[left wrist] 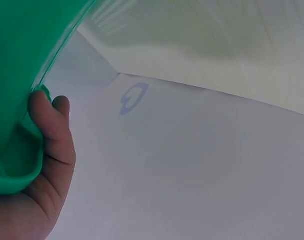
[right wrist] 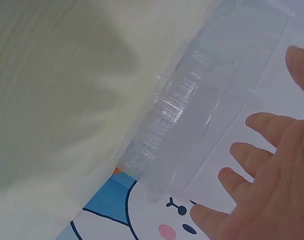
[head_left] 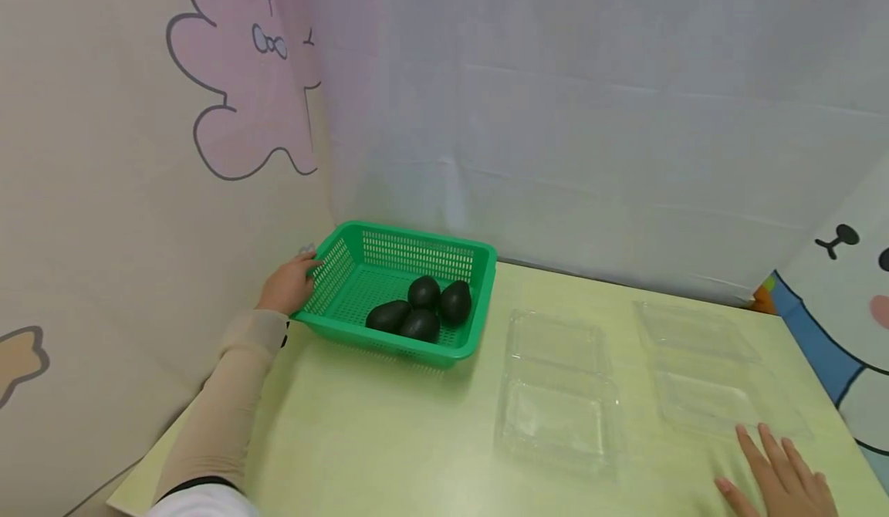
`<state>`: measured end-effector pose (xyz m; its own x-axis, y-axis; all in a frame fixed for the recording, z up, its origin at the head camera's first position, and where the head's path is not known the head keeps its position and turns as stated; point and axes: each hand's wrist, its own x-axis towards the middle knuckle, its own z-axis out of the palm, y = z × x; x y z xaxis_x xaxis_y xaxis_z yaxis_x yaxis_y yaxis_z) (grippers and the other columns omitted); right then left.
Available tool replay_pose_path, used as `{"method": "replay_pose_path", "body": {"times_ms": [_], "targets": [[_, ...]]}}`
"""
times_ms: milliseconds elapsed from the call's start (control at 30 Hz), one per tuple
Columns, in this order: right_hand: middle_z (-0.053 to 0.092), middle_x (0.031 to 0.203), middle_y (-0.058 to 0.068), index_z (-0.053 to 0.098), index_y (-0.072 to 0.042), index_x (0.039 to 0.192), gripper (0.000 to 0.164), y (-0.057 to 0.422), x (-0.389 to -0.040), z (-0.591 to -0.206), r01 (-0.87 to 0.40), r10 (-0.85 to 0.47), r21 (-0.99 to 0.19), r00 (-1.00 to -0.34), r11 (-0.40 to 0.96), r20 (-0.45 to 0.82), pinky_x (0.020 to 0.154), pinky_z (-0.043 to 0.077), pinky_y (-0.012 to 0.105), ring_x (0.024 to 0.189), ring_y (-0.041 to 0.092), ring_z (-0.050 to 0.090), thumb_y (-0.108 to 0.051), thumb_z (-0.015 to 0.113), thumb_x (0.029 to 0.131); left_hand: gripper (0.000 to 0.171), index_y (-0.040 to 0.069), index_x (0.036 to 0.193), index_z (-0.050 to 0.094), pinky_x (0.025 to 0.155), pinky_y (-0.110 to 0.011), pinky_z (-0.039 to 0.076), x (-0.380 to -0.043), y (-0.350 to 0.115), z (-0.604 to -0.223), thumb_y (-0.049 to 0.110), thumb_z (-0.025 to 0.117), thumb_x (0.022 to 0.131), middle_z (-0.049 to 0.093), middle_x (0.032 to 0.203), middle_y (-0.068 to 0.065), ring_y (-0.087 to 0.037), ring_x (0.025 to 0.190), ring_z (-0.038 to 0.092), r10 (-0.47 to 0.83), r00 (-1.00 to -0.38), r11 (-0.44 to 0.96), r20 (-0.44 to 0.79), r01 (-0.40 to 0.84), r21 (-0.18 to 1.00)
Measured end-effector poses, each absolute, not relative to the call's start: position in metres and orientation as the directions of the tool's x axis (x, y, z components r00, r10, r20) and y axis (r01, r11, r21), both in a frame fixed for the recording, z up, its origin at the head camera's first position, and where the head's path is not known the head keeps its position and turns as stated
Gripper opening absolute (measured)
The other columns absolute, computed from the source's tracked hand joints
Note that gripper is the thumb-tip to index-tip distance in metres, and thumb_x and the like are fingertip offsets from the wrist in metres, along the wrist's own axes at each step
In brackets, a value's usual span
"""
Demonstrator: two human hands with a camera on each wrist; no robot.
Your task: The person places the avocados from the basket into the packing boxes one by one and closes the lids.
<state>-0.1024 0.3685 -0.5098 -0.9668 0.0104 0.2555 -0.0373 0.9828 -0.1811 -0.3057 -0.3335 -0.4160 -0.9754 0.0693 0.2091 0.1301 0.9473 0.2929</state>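
A green plastic basket (head_left: pixel 410 349) with slotted walls stands at the back left of the table, holding several dark avocados (head_left: pixel 454 303). My left hand (head_left: pixel 288 284) grips the basket's left rim; in the left wrist view the thumb and fingers (left wrist: pixel 56 130) curl over that edge. At the front right, my right hand (head_left: pixel 788 474) is spread with nothing in it, near the closest edge of a clear plastic clamshell box (head_left: pixel 715 370) lying unfolded. Another unfolded clear clamshell box (head_left: pixel 559 393) lies between that one and the basket.
The pale table (head_left: pixel 375 432) meets a white curtain (head_left: pixel 590 154) along its back edge. A beige wall sheet with a pink cartoon bear (head_left: pixel 257 108) rises on the left. Another sheet with a white cartoon figure (head_left: pixel 861 309) borders the right side.
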Motion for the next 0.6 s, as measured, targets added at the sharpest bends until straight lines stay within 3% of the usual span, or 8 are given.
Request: {"method": "replay_pose_path", "body": {"times_ms": [233, 467, 600], "targets": [[0.007, 0.155, 0.031, 0.009, -0.009, 0.156, 0.087, 0.3650, -0.1013, -0.5078, -0.038, 0.009, -0.184, -0.969, 0.982, 0.249, 0.096, 0.003, 0.078, 0.140, 0.052, -0.005, -0.048, 0.057, 0.094, 0.049, -0.005, 0.142, 0.043, 0.096, -0.059, 0.040, -0.3060, -0.3338, -0.4145, -0.003, 0.042, 0.093, 0.037, 0.148, -0.026, -0.046, 0.132, 0.037, 0.033, -0.981, 0.943, 0.189, 0.093, 0.319], [0.005, 0.156, 0.030, 0.009, -0.009, 0.156, 0.087, 0.3668, -0.1020, -0.5070, -0.036, 0.011, -0.184, -0.969, 0.982, 0.248, 0.097, 0.000, 0.077, 0.141, 0.051, -0.007, -0.049, 0.056, 0.095, 0.050, -0.003, 0.142, 0.045, 0.080, -0.055, 0.048, -0.3075, -0.3339, -0.4161, -0.003, 0.041, 0.092, 0.038, 0.148, -0.024, -0.047, 0.125, 0.045, 0.018, -0.981, 0.947, 0.192, 0.079, 0.312], [0.003, 0.156, 0.030, 0.008, -0.009, 0.156, 0.086, 0.3671, -0.1014, -0.5066, -0.030, 0.014, -0.187, -0.973, 0.982, 0.229, 0.098, -0.001, 0.077, 0.141, 0.050, -0.009, -0.049, 0.055, 0.095, 0.050, -0.003, 0.142, 0.045, 0.081, -0.056, 0.047, -0.3081, -0.3336, -0.4168, -0.003, 0.042, 0.092, 0.039, 0.148, -0.024, -0.047, 0.125, 0.045, 0.016, -0.981, 0.946, 0.195, 0.077, 0.314]]}}
